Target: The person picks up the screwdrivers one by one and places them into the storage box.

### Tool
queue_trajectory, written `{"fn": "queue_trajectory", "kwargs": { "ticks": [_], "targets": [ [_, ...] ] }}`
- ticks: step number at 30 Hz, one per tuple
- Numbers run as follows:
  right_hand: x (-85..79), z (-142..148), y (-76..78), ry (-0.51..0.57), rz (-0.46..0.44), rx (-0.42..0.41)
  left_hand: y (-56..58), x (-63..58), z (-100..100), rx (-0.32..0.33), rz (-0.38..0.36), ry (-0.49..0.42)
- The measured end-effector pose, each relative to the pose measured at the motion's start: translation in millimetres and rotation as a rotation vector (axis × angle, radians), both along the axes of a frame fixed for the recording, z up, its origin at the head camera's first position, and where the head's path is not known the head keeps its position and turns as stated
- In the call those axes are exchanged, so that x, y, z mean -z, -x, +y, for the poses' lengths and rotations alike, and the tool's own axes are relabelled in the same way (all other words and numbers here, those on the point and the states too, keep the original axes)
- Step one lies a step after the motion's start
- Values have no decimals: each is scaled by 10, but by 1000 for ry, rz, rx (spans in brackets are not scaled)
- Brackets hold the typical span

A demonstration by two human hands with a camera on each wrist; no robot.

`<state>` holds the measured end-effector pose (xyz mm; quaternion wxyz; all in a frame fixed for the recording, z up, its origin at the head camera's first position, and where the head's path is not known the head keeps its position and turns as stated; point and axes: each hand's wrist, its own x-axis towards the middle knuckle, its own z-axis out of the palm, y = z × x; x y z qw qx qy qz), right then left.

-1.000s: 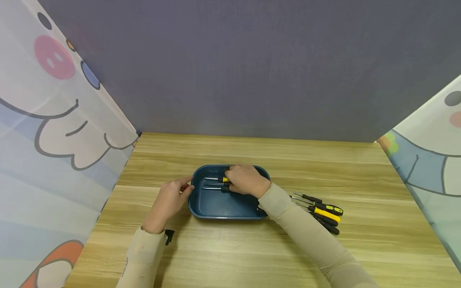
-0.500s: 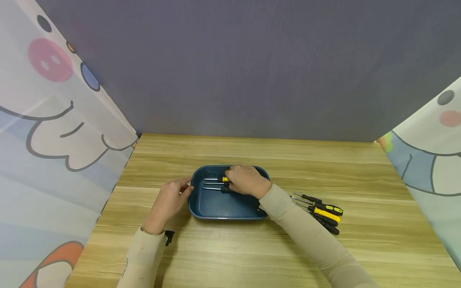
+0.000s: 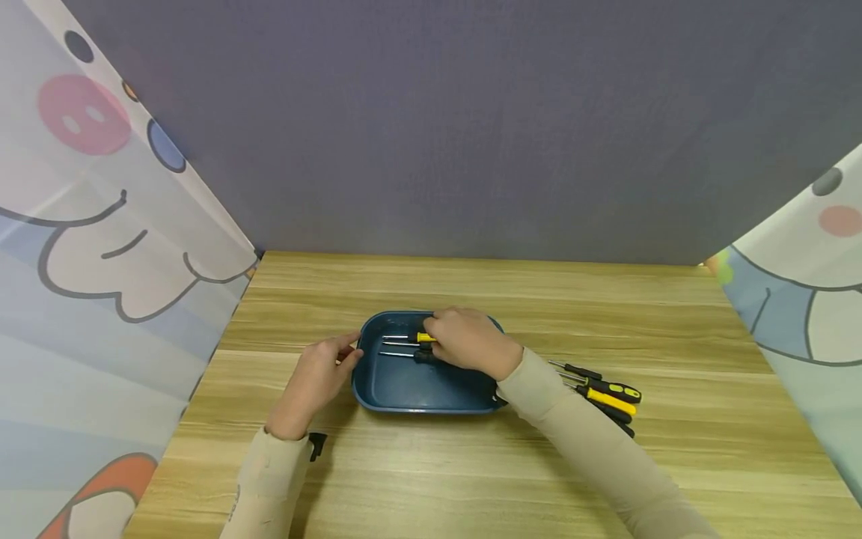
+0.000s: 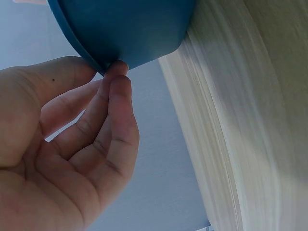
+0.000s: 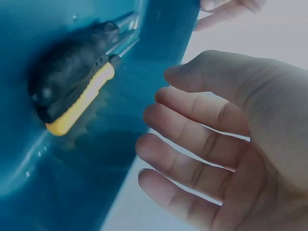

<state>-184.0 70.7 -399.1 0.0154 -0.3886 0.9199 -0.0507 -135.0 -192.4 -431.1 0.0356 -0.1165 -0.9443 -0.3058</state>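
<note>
From my head, the surface point(image 3: 411, 471) stretches between my forearms, its far edge meeting a grey wall point(image 3: 444, 135) beyond both hands. My left hand point(image 3: 319, 374) pinches the rim of the tray point(image 3: 390, 389); my right hand point(image 3: 469, 340) covers part of the tools point(image 3: 422, 357) inside. More screwdrivers point(image 3: 609, 399) lie right of that hand, partly behind my sleeve point(image 3: 572, 427).

Left wrist: thumb and fingertips meet at the tray's edge.

Right wrist: my fingers are loosely spread, apart from the tool handles.

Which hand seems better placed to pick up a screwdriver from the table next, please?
Probably the right hand: it holds nothing and sits nearer those screwdrivers, while the left hand pinches the tray's rim.
</note>
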Motion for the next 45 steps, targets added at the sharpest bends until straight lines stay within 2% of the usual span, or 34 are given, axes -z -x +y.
{"fn": "queue_trajectory", "kwargs": {
  "ticks": [8, 20, 27, 36, 45],
  "targets": [
    [-87, 185, -63, 17, 53, 4, 5, -7, 3, -3, -4, 1],
    [-145, 705, -204, 61, 128, 26, 23, 9, -7, -4, 4, -1],
    [-88, 1066, -327, 87, 169, 72, 24, 11, 4, 9, -2, -6],
    [-5, 1526, -505, 89, 175, 149, 15, -11, 9, 1, -5, 0],
    [105, 1902, -726, 56, 132, 266, 13, -16, 10, 9, -7, -8]
  ]
}}
